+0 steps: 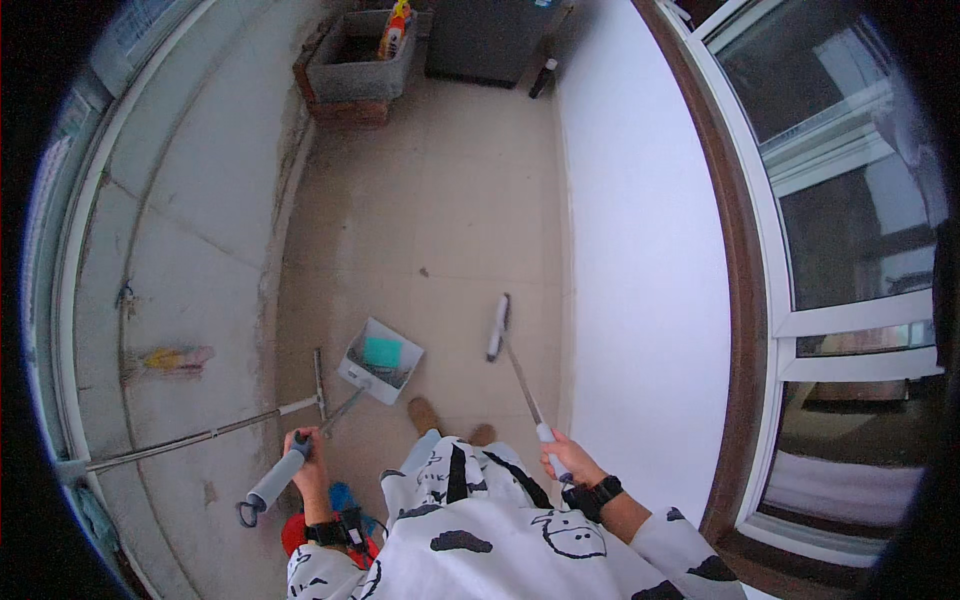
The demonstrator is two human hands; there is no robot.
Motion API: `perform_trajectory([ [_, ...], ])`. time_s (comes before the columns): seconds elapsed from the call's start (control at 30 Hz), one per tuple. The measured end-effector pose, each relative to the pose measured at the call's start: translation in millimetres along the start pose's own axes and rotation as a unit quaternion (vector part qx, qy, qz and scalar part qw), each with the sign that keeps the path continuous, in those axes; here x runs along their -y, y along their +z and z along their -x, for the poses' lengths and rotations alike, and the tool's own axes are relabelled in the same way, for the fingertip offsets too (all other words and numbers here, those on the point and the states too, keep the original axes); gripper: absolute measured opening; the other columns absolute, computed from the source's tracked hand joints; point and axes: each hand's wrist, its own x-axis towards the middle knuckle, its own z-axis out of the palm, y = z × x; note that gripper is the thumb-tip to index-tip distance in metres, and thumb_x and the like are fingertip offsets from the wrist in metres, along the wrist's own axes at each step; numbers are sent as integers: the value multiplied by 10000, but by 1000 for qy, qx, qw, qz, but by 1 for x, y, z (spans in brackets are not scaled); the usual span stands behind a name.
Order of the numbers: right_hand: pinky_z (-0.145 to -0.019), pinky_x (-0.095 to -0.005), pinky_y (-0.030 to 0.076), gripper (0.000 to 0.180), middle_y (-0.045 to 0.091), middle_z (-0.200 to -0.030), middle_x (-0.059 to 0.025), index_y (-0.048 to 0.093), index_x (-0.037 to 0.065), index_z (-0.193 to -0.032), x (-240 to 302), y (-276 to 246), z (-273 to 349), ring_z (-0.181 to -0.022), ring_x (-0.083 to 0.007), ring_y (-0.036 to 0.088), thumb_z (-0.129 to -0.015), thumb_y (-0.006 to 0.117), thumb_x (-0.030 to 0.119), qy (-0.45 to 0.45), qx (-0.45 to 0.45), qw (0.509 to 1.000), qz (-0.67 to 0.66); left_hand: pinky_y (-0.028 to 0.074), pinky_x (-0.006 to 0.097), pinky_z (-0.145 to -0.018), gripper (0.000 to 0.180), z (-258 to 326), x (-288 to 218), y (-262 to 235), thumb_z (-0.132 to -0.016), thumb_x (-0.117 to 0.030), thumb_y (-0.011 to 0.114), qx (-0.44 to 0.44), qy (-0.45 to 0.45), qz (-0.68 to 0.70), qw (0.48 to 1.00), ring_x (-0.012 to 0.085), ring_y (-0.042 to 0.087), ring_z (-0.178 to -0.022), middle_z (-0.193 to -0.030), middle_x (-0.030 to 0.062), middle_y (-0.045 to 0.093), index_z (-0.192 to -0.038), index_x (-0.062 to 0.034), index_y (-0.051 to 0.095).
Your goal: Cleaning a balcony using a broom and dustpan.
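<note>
My left hand (308, 455) is closed round the grey grip of a long-handled dustpan (408, 378). The pan rests on the tiles ahead and to the left, with a flat turquoise piece (382, 351) in it. My right hand (570, 458) grips the pale handle of a broom (499, 325). Its narrow head, white with dark bristles, is on the floor to the right of the pan, apart from it. Between pan and broom, but farther off, a small dark bit of debris (423, 272) lies on the tiles.
A T-headed metal pole (215, 432) slants from the left wall, close by the dustpan handle. Far left stands a stone sink (360, 75) on bricks; beside it are a dark cabinet (480, 45) and a black bottle (543, 78). A white wall (640, 250) bounds the right.
</note>
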Motion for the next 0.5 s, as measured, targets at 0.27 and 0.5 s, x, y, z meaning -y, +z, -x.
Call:
perform_trajectory([
  [0.27,-371,-248,366,568,462,-621,-21,230,106,-1301,82,-32,14,-409,-118,430,-798,493,138,-76,-62,992,81,425,245,-721,93,-16,-22,16,-768,24,566,-17,-1,12,1000,128,506,-774,-810,40,532,-828,-26,516],
  [0.5,-373,-258,375,498,468,-614,-39,311,79,-1228,194,-112,-62,-424,-117,438,-769,501,119,-58,-109,977,175,433,252,-702,120,-17,-35,37,-767,-19,613,-125,11,21,992,130,490,-742,-781,23,499,-826,-33,510],
])
